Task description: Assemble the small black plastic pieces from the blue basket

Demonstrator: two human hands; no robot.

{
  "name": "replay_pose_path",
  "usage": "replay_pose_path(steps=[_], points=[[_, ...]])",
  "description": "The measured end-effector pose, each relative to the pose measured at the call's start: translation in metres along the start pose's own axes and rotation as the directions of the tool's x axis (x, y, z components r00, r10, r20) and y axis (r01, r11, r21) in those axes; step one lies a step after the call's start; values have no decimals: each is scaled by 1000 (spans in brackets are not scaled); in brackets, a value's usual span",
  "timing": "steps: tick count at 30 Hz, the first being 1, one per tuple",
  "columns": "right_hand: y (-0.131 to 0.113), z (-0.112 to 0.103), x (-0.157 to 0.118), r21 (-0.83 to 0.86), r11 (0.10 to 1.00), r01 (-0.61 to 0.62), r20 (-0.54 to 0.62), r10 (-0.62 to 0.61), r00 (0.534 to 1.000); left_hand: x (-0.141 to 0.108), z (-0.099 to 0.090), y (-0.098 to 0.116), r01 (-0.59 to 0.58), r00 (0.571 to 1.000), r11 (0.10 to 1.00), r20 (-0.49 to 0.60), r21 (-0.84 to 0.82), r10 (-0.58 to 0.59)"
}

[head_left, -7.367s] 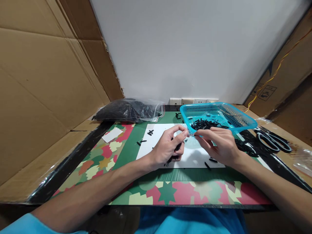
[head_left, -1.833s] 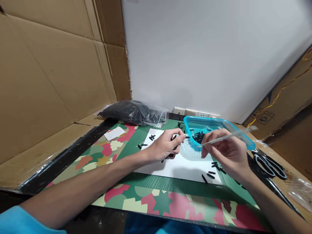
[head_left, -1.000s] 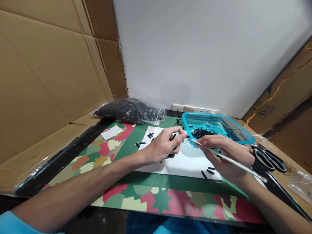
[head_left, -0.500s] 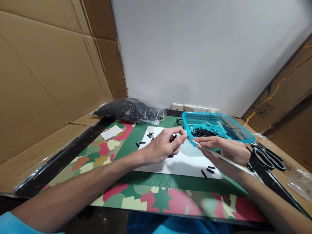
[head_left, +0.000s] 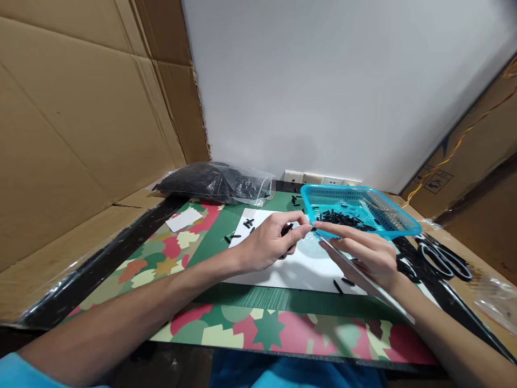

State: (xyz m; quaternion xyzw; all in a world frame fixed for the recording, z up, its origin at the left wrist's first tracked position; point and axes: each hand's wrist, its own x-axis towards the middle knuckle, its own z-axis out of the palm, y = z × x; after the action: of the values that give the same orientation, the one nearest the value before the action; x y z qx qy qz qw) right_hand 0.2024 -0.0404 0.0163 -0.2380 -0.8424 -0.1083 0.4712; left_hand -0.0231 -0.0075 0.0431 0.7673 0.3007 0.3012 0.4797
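Currently, left hand (head_left: 277, 242): head view; fingers curled around several black pieces (head_left: 287, 230), thumb and index pinching one small black piece (head_left: 313, 229) at the tips, above white sheet.
Right hand (head_left: 369, 256): gripping a thin pale stick (head_left: 379, 291), slanted down toward the wrist; index fingertip by the pinched piece. Stick-to-piece contact: cannot tell.
Blue basket (head_left: 407, 218): just beyond both hands; heap of black bits (head_left: 343, 218) inside.
White sheet (head_left: 291, 277): on green mat (head_left: 250, 296), a few loose bits lying on it.
Clear bag (head_left: 214, 183): dark contents, far left of mat, near wall (head_left: 307, 81).
Scissors (head_left: 436, 261): right of basket, dark, pale-edged handles.
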Motion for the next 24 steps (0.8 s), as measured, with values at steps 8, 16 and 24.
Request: replay_pose_path(steps=[8, 16, 24], points=[[1, -1, -2, 46, 997, -57, -28, 58, 998, 2, 2, -10, 87, 995, 958, 71, -274, -70], [-3, -3, 3, 175, 965, -196, 34, 193, 981, -1, 1, -3, 33, 999, 986, 36, -164, -27], [2, 6, -6, -23, 1000, 1, 7, -1, 1000, 1, 4, -5, 71, 997, 973, 53, -218, -61]])
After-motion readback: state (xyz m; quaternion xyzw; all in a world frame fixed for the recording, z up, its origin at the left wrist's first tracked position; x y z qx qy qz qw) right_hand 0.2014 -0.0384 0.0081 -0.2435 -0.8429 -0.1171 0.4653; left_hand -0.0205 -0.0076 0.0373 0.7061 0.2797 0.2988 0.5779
